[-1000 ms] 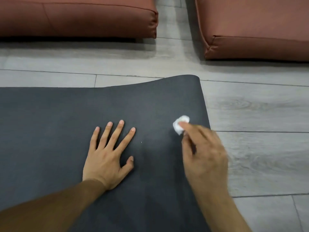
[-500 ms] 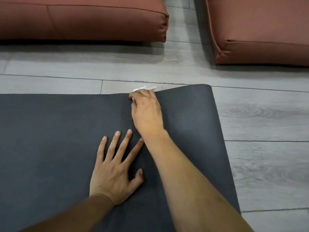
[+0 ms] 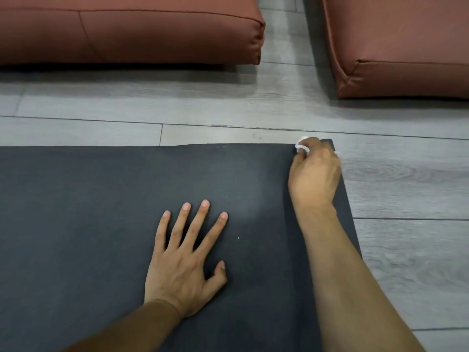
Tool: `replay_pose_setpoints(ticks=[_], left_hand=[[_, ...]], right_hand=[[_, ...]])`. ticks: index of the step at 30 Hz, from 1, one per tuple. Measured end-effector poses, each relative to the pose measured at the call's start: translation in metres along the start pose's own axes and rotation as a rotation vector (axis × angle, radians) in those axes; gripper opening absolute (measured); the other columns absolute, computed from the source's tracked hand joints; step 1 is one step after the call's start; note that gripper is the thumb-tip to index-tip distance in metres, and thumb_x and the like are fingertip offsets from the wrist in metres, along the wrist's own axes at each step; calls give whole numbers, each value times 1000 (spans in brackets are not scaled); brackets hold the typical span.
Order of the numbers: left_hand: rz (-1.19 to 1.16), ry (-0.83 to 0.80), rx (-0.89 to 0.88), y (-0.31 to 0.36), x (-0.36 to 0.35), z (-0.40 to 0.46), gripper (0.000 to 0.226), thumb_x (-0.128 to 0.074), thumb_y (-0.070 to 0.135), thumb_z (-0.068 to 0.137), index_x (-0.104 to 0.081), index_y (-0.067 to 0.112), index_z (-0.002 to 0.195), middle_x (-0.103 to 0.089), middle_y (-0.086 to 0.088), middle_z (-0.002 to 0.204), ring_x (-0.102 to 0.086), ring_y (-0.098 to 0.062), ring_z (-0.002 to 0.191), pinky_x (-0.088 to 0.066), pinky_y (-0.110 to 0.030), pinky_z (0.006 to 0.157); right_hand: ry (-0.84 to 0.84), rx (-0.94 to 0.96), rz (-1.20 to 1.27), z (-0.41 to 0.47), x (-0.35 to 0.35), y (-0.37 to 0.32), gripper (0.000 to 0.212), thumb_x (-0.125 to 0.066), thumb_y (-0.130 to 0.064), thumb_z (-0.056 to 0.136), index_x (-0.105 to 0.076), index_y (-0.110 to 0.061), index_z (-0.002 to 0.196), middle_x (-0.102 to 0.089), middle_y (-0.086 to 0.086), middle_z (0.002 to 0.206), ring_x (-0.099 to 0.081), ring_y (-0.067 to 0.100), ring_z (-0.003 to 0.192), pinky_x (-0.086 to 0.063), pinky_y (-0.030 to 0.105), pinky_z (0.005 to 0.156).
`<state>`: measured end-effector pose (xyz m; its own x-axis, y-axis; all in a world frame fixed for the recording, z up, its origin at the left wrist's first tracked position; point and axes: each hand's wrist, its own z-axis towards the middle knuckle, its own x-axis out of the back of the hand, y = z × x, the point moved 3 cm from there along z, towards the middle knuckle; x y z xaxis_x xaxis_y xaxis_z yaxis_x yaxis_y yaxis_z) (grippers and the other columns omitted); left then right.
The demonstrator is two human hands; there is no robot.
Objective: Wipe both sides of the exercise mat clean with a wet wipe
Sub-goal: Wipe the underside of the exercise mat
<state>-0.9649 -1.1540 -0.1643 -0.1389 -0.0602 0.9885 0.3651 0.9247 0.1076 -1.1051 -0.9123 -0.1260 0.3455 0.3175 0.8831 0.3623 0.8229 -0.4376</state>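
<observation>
- A dark grey, flat foam exercise mat [image 3: 101, 224] is lying spread out on a pale grey wood-plank floor [image 3: 406, 186], filling the lower left of the view, with its far edge running across the middle and its right edge slanting down toward the lower right.
- The left hand [image 3: 182, 265] is resting palm-down on the mat near its middle, fingers straight and fanned apart, thumb out to the side, grasping nothing.
- The right hand [image 3: 313, 174] is reaching out to the mat's far right corner, its fingers curled and pinching a small bunched white wet wipe [image 3: 302, 146].
- The wipe is sitting right at the mat's far edge, just inside the corner, with only a small white part peeking out above the knuckles.
- The right forearm is stretching along the mat's right edge, covering part of it.
- A rust-brown padded cushion [image 3: 127, 31] is lying on the floor beyond the mat at upper left, well apart from it.
- A second rust-brown cushion [image 3: 401, 47] is sitting at upper right, with a strip of floor between the two.
</observation>
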Motion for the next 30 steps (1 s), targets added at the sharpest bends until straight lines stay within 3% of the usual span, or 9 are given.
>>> replay_pose_setpoints(ticks=[2,6,8,10,13,15,19,26,30], left_hand=[[-2,-9,5,0,-1,-1,85,-50,55,84,-28,32,162,-22,-6,171,-20,-36,157,-20,-64,122],[-17,26,-19,-2,-5,-1,74,-52,54,83,-49,22,150,-39,-13,162,-26,-40,154,-22,-66,121],[-16,36,-20,-2,-5,-1,73,-52,54,84,-49,21,149,-42,-14,160,-26,-40,154,-22,-66,121],[-15,15,-6,-2,-3,-1,79,-49,54,84,-41,26,157,-31,-10,167,-24,-39,155,-21,-65,121],[-14,13,-1,1,0,0,83,-48,55,84,-31,31,161,-23,-5,170,-23,-36,156,-21,-64,122],[-16,10,3,0,0,0,83,-48,55,84,-30,31,162,-24,-5,170,-23,-36,156,-21,-64,122],[-6,6,10,0,-1,-1,82,-47,54,85,-29,31,162,-23,-5,170,-22,-36,156,-21,-64,122],[-10,16,3,-1,-3,1,81,-48,54,84,-35,29,160,-24,-7,170,-23,-37,156,-21,-65,121],[-15,38,-16,-3,-7,0,73,-49,56,86,-47,21,150,-39,-13,162,-25,-40,154,-23,-67,120]], right_hand=[[11,7,68,-13,-10,-26,18,-57,-2,86,-69,-12,97,-65,8,94,-63,29,82,-46,34,71],[-268,539,185,-82,-50,-118,25,-61,3,78,-69,-11,97,-66,8,94,-61,28,96,-46,34,82],[-412,736,155,-89,-55,-129,26,-58,0,84,-66,-11,107,-63,6,105,-56,27,109,-48,36,88],[-380,814,39,-66,-41,-104,29,-58,-1,84,-65,-12,110,-63,5,108,-56,26,107,-50,36,85],[-160,565,-168,-11,-7,-25,24,-57,4,78,-68,-7,96,-64,12,94,-60,34,90,-51,38,73],[-129,310,-266,17,20,25,22,-52,5,81,-67,-6,94,-62,16,94,-57,36,91,-47,40,73],[-25,-5,-174,25,26,28,28,-47,5,83,-68,-7,97,-62,18,98,-58,39,93,-44,39,71],[-132,83,122,-42,-23,-78,24,-54,3,81,-68,-10,96,-63,9,96,-59,30,92,-41,34,77],[-292,474,113,-94,-38,-110,27,-59,2,79,-68,-9,101,-63,9,96,-59,30,98,-49,34,82]])
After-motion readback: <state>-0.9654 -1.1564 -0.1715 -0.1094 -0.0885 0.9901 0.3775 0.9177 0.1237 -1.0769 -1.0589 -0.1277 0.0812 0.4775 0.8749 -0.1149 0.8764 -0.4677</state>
